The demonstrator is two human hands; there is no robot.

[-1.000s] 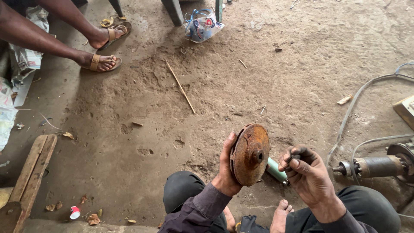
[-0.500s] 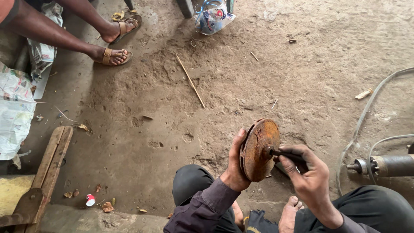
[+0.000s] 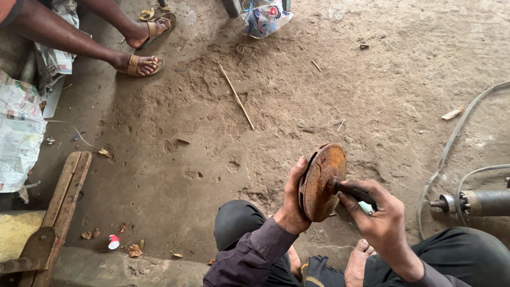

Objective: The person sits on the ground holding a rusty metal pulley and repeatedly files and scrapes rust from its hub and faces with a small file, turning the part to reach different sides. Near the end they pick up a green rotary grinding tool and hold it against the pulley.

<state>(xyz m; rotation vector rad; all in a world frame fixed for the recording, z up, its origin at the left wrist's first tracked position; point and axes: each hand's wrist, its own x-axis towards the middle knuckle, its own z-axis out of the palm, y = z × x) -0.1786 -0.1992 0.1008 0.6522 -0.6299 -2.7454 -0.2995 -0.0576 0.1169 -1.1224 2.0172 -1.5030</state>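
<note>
Rusty disc (image 3: 322, 182): held on edge above dirt floor (image 3: 319, 95), between knees. Left hand (image 3: 291, 204) clasped round rear rim. Right hand (image 3: 378, 217) clenched on dark tool (image 3: 355, 192), tip at disc centre. Best worked with disc gripped firm, tool kept square to hub. Metal shaft (image 3: 478, 202) lying near, right.

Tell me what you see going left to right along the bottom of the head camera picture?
Wooden plank → small red and white cap → left hand → rusty disc → right hand holding a dark tool → metal cylinder.
</note>
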